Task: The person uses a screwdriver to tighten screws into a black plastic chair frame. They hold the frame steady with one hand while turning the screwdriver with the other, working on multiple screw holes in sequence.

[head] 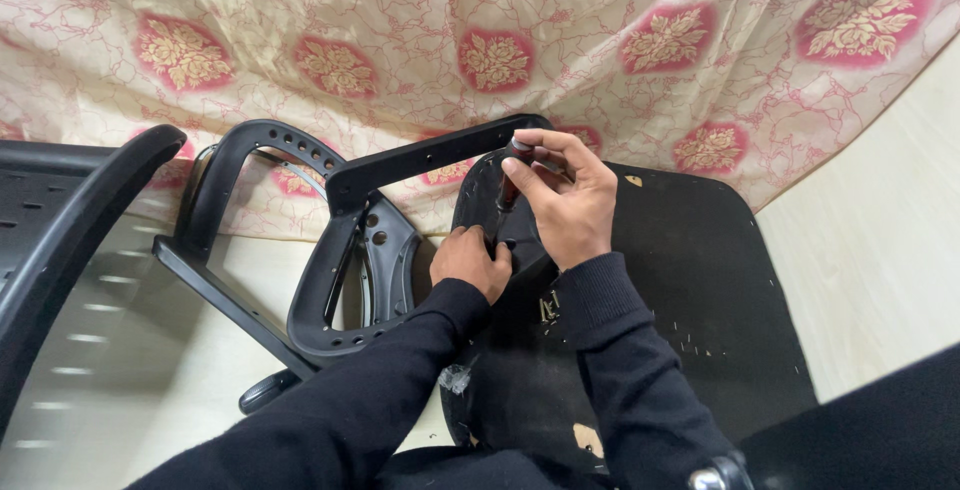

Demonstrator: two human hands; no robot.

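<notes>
1. Screwdriver (510, 185): held in the right hand (565, 205), fingers closed round its dark red handle at the top. The shaft runs steeply down and slightly left from the handle, so its long axis stands near upright over the seat base (700, 280).
2. Right hand: wrapped shut on the handle, thumb and fingertips pinching the upper end. It sits above and just right of the tip.
3. Left hand (470, 260): curled closed, pressed against the seat base edge right beside the screwdriver tip. Whether it pinches a screw or only steadies the tip cannot be told. It is the hand nearer the tip.
4. Tip location: at the left edge of the seat base, where the armrest (345, 250) meets it. The contact point is hidden by the left hand.
5. Armrest: a black loop with a row of holes, lying left of both hands, its upper bar reaching over to the screwdriver handle.
6. Surroundings: a second black frame (60, 210) at far left; floral cloth (500, 20) behind; pale floor (880, 250) at right.
</notes>
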